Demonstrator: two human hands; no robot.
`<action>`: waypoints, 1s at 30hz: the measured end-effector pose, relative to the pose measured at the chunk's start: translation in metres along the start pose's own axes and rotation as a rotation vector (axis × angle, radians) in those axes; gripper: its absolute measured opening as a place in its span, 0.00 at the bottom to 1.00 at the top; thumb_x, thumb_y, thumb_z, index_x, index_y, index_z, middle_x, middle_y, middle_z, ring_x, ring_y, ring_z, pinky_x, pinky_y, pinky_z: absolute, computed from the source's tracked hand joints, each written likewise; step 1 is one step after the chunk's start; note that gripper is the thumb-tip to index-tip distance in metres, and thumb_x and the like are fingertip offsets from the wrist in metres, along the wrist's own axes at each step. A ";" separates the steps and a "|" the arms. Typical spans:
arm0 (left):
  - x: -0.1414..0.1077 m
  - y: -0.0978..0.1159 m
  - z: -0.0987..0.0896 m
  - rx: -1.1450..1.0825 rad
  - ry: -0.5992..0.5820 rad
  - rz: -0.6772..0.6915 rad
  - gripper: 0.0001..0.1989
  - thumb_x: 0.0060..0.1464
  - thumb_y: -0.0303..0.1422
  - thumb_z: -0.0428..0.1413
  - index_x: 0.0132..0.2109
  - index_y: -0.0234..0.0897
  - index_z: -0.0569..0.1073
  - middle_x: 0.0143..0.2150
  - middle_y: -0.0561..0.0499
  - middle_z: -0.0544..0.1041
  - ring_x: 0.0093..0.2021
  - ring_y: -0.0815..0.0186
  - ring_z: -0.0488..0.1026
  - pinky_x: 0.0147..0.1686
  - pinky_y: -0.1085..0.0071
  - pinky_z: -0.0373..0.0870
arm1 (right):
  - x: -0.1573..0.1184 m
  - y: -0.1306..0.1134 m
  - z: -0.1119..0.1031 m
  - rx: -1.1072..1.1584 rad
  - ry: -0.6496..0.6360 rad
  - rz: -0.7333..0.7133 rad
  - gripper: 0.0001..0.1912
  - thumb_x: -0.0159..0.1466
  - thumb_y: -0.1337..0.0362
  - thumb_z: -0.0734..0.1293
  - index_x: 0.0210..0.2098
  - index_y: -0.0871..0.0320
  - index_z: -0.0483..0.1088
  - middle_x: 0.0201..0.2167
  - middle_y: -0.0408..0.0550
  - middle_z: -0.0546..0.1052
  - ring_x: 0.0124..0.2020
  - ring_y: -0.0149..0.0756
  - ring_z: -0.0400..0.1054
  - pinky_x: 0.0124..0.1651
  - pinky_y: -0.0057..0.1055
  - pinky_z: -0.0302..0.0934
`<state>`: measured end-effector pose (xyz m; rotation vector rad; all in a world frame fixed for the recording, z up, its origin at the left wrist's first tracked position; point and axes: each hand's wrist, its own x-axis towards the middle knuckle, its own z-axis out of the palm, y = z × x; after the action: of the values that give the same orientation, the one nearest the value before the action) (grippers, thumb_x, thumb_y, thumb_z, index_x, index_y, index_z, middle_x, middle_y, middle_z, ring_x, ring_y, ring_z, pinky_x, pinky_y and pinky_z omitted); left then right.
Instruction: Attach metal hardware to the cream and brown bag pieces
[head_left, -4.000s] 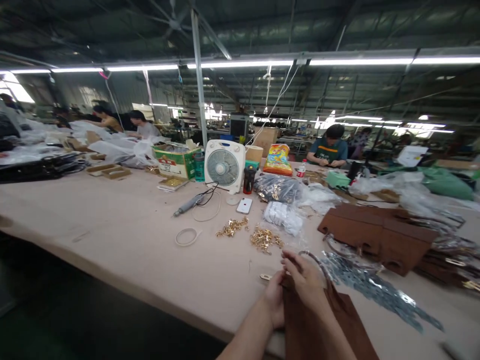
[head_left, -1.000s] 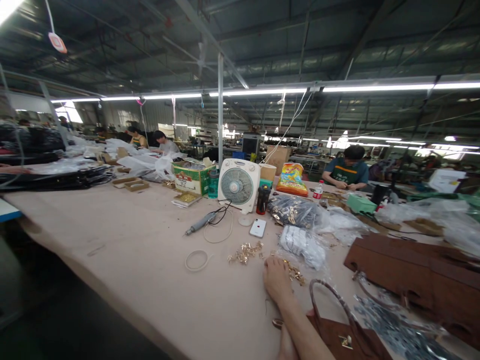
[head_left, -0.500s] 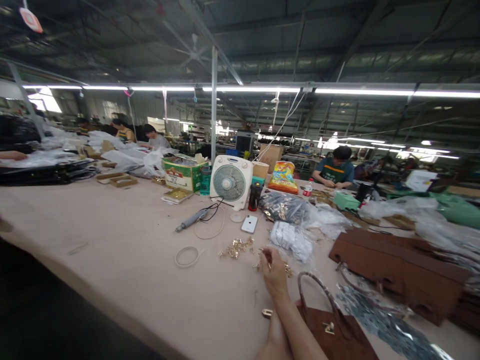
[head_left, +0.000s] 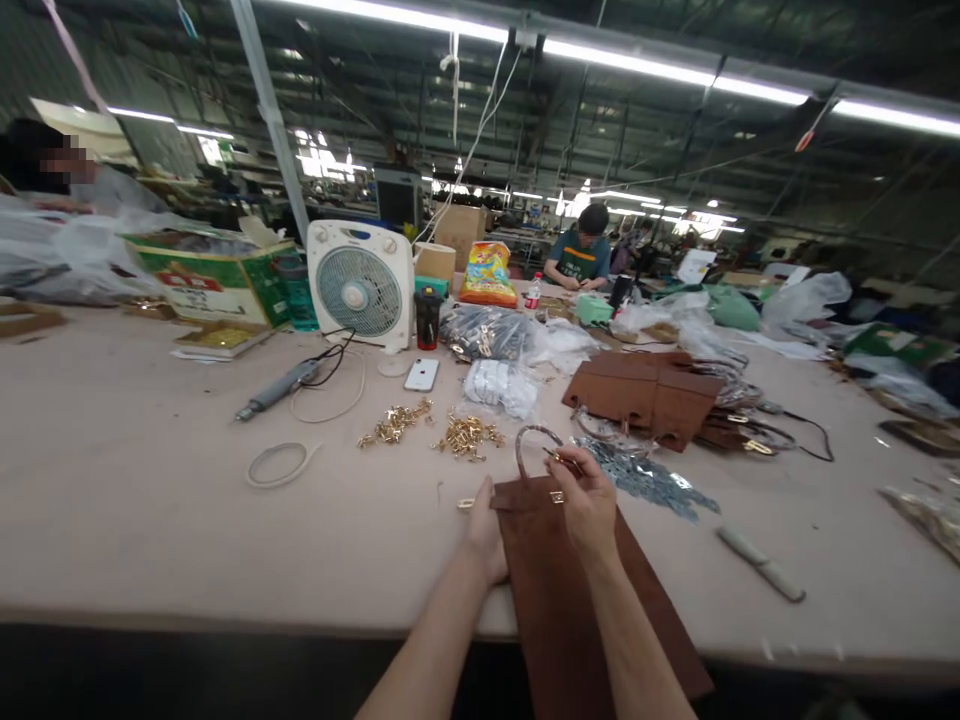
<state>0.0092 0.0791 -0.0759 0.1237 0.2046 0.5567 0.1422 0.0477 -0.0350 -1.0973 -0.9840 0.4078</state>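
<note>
A brown handbag [head_left: 555,580] lies on its side over the table's front edge, with its looped handle [head_left: 529,434] pointing away from me. My left hand [head_left: 486,535] grips the bag's upper left edge, fingers partly hidden beneath it. Above the bag's top, my right hand [head_left: 591,500] is closed in a pinch on a small gold fitting [head_left: 553,455], close to the handle. A gold clasp plate [head_left: 556,497] sits on the bag beside this hand. At the left edge, a gold oval tab [head_left: 466,504] sticks out. Beyond the bag lies a pile of gold fittings [head_left: 466,436].
A second gold pile [head_left: 396,422], a phone [head_left: 421,374], an electric screwdriver [head_left: 277,390] and a fan [head_left: 360,285] stand or lie to the left. Brown bags [head_left: 645,395], dark metal pieces [head_left: 649,480] and a grey-green handled tool [head_left: 761,563] are right. A co-worker [head_left: 583,250] sits across.
My right hand has come back from the gold pile to the bag's top, holding a small fitting. The bag is now straight before me, my left hand on its edge. The view has turned right.
</note>
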 end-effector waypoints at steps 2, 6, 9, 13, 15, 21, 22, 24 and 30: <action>0.000 -0.001 0.000 0.003 -0.014 0.018 0.38 0.70 0.56 0.43 0.60 0.23 0.74 0.53 0.31 0.81 0.56 0.43 0.78 0.64 0.47 0.63 | -0.015 0.005 -0.020 -0.061 -0.039 0.003 0.12 0.66 0.57 0.74 0.44 0.57 0.78 0.44 0.50 0.79 0.46 0.42 0.75 0.51 0.38 0.70; 0.001 -0.005 -0.002 0.018 0.002 0.013 0.38 0.70 0.56 0.44 0.61 0.21 0.73 0.52 0.31 0.82 0.55 0.43 0.78 0.63 0.49 0.65 | -0.043 0.015 -0.029 -0.237 -0.104 -0.017 0.12 0.68 0.54 0.72 0.38 0.57 0.77 0.40 0.49 0.78 0.43 0.42 0.73 0.47 0.35 0.70; 0.000 -0.009 -0.003 0.034 -0.014 0.045 0.37 0.70 0.55 0.45 0.62 0.22 0.73 0.51 0.32 0.82 0.54 0.44 0.79 0.62 0.50 0.68 | -0.056 0.019 -0.021 -0.287 -0.113 -0.020 0.13 0.68 0.54 0.72 0.46 0.56 0.77 0.45 0.52 0.77 0.44 0.42 0.74 0.45 0.35 0.72; -0.005 -0.012 0.004 0.041 -0.031 0.100 0.37 0.69 0.56 0.46 0.64 0.26 0.73 0.52 0.33 0.82 0.54 0.45 0.79 0.61 0.51 0.70 | -0.061 0.016 -0.016 -0.388 -0.142 -0.114 0.12 0.70 0.55 0.71 0.49 0.54 0.78 0.49 0.54 0.77 0.47 0.44 0.74 0.49 0.39 0.72; -0.007 -0.013 0.007 0.044 -0.011 0.105 0.37 0.69 0.57 0.45 0.64 0.27 0.73 0.52 0.33 0.82 0.54 0.45 0.79 0.61 0.50 0.70 | -0.061 0.012 -0.017 -0.444 -0.186 -0.180 0.10 0.71 0.57 0.69 0.48 0.52 0.79 0.48 0.53 0.77 0.50 0.45 0.74 0.52 0.41 0.71; -0.006 -0.013 0.008 0.051 0.037 0.118 0.37 0.69 0.57 0.45 0.62 0.26 0.74 0.52 0.32 0.82 0.52 0.45 0.80 0.61 0.51 0.70 | -0.067 0.006 -0.016 -0.461 -0.273 -0.253 0.13 0.74 0.61 0.65 0.54 0.49 0.78 0.48 0.51 0.79 0.50 0.45 0.74 0.55 0.42 0.70; -0.006 -0.013 0.007 0.051 0.034 0.134 0.36 0.70 0.56 0.45 0.63 0.27 0.74 0.52 0.33 0.82 0.52 0.46 0.80 0.61 0.50 0.70 | -0.069 0.007 -0.017 -0.451 -0.240 -0.225 0.13 0.73 0.61 0.66 0.54 0.50 0.78 0.47 0.51 0.79 0.49 0.45 0.75 0.53 0.41 0.71; -0.005 -0.014 0.005 0.046 0.017 0.174 0.33 0.71 0.53 0.45 0.64 0.30 0.73 0.52 0.35 0.82 0.51 0.47 0.81 0.60 0.50 0.71 | -0.071 0.009 -0.020 -0.409 -0.159 -0.126 0.13 0.73 0.58 0.68 0.55 0.53 0.76 0.45 0.52 0.79 0.44 0.44 0.75 0.47 0.39 0.73; -0.007 -0.015 0.006 0.057 0.032 0.203 0.30 0.72 0.49 0.45 0.63 0.29 0.74 0.52 0.37 0.83 0.49 0.47 0.81 0.58 0.51 0.72 | -0.074 0.011 -0.029 -0.338 -0.239 -0.021 0.13 0.71 0.55 0.70 0.50 0.54 0.79 0.43 0.51 0.79 0.38 0.39 0.75 0.40 0.33 0.71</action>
<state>0.0129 0.0622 -0.0721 0.1929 0.2406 0.7550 0.1289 -0.0161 -0.0816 -1.3618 -1.3077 0.3695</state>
